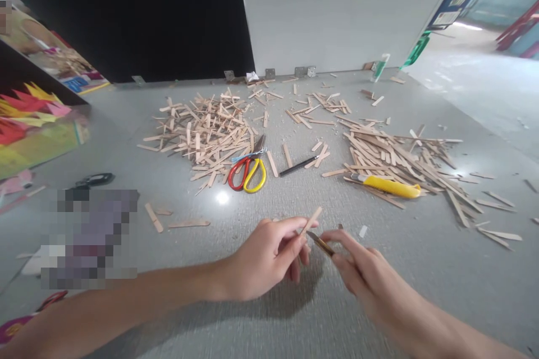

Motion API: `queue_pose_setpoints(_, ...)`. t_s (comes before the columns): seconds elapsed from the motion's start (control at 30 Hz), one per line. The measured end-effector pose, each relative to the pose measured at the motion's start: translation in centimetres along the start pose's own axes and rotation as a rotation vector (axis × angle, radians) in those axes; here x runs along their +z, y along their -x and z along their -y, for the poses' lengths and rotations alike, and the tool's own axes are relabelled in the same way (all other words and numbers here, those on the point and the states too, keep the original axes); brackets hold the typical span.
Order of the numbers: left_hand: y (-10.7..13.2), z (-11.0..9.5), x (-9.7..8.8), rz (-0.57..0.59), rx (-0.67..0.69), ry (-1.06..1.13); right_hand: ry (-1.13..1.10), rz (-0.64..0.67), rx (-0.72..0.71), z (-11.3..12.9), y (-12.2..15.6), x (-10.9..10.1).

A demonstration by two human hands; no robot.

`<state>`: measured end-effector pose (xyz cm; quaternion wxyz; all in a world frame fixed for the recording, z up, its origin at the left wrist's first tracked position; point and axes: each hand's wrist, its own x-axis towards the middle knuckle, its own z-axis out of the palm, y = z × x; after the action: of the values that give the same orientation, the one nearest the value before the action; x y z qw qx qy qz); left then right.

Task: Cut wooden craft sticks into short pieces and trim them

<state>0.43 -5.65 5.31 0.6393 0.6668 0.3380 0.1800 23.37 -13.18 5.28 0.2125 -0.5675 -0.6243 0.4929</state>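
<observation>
My left hand pinches a short wooden craft stick between thumb and forefinger, its free end pointing up and right. In my right hand is a utility knife, its blade tip close to the stick's lower part; whether it touches I cannot tell. Both hands are above the grey surface. Beyond them lie scissors with one red and one yellow handle, a black pen-like tool and a yellow box cutter. A few loose sticks lie left of my left hand.
A heap of craft sticks lies back left, another pile right. A black and white panel stands behind, with metal brackets at its foot and a glue tube. Colourful paper is far left, where a person is partly visible.
</observation>
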Motion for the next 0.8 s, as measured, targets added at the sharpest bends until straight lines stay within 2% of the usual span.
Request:
queue_pose_setpoints(0.1,0.0,0.1,-0.1,0.037,-0.061,0.022,0.542,-0.202,-0.425,-1.2,0.1,0.2)
queue_pose_setpoints(0.17,-0.1,0.3,0.0,0.039,-0.07,0.01,0.8,-0.26,-0.597,-1.3,0.2,0.1)
queue_pose_setpoints(0.3,-0.3,0.5,0.2,0.032,-0.046,-0.023,1.127,-0.401,-0.704,-0.4,0.2,0.1)
queue_pose_setpoints(0.37,-0.3,0.6,0.3,0.036,-0.025,-0.038,1.209,-0.415,-0.732,0.0,0.3,0.2)
queue_pose_setpoints(0.43,-0.3,0.7,0.3,0.033,0.006,-0.072,1.218,-0.393,-0.746,0.2,0.3,0.1)
queue_pose_setpoints(0.57,-0.1,1.2,0.2,0.018,0.1,-0.229,1.096,-0.305,-0.717,0.1,0.7,-0.4)
queue_pose_setpoints(0.7,0.0,1.8,0.2,-0.014,0.252,-0.411,0.926,-0.151,-0.603,-0.2,1.1,-0.6)
queue_pose_setpoints(0.8,0.0,2.0,0.2,-0.018,0.309,-0.483,0.752,-0.054,-0.477,-0.2,1.2,-0.8)
